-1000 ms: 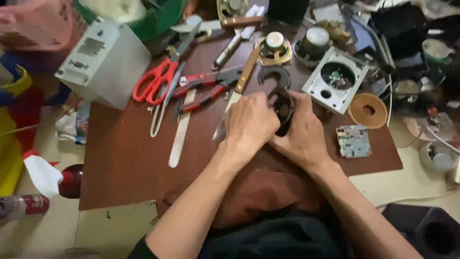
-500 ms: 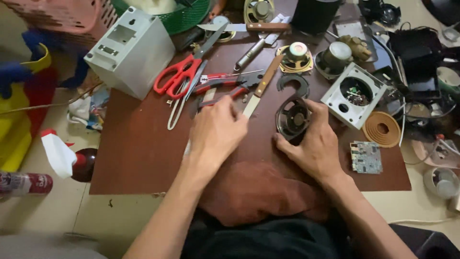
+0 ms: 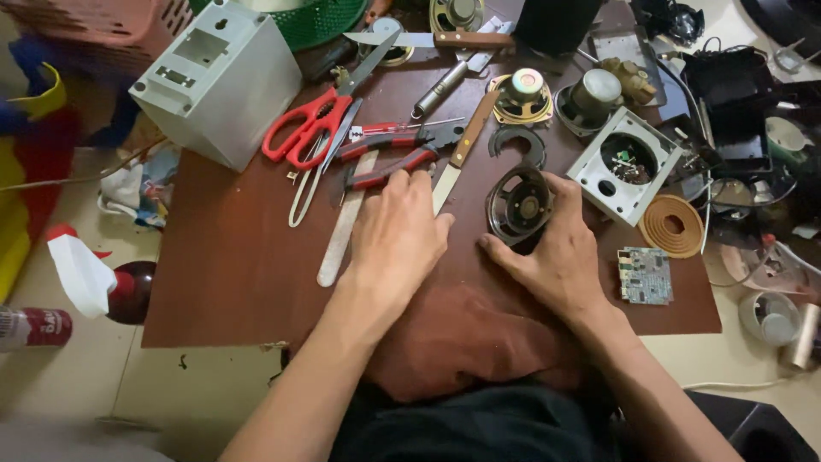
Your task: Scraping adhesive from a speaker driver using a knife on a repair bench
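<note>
Round black speaker frame (image 3: 519,204) sits tilted on the brown table (image 3: 231,282), right of centre, just below a broken black ring piece (image 3: 516,142). Right hand (image 3: 552,252) cups it from 5 o'clock: thumb stretched toward 9 along the lower rim, fingers curled round the right edge, a loose half-closed hold touching the frame. Left hand (image 3: 395,235) lies at 9 o'clock of the frame, palm down, fingers spread and flat, fingertips over the red-handled pliers (image 3: 389,165); whether it grips anything, cannot tell. A wooden-handled knife (image 3: 462,152) runs between the two hands, blade toward the left hand. At 10 o'clock, red scissors (image 3: 312,127) and a metal file (image 3: 342,227). At 2 o'clock, a grey square housing (image 3: 623,162); at 3, a coil of copper wire (image 3: 673,225); at 4, a small circuit board (image 3: 646,275). Far 10 o'clock, grey plastic box (image 3: 209,77)
</note>
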